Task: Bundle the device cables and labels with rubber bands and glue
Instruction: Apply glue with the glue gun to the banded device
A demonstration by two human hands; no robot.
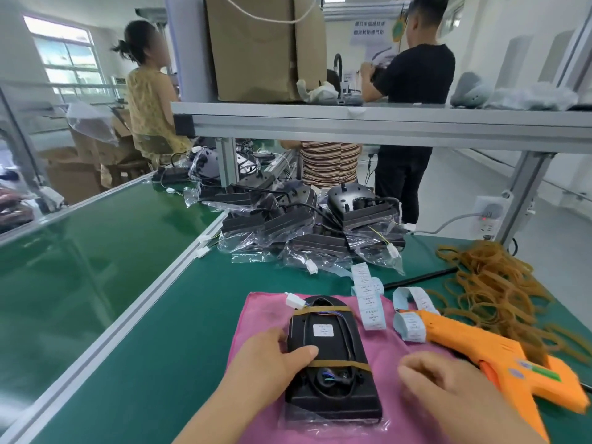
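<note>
A black device (330, 357) lies on a pink cloth (256, 318) in front of me, with two tan rubber bands across it and a white label (323, 330) stuck on top. Its cable ends in a white connector (295, 300) at the far left corner. My left hand (272, 357) rests on the device's left side, thumb on its top. My right hand (448, 379) hovers just right of the device, fingers curled and blurred, holding nothing that I can see. An orange glue gun (499, 357) lies to the right. Label strips (371, 302) lie beyond the cloth.
A heap of tan rubber bands (493, 283) lies at the right. Several bagged black devices (307, 225) are piled at the middle of the green bench. A metal shelf (384, 123) crosses overhead. Three people stand or sit behind the bench.
</note>
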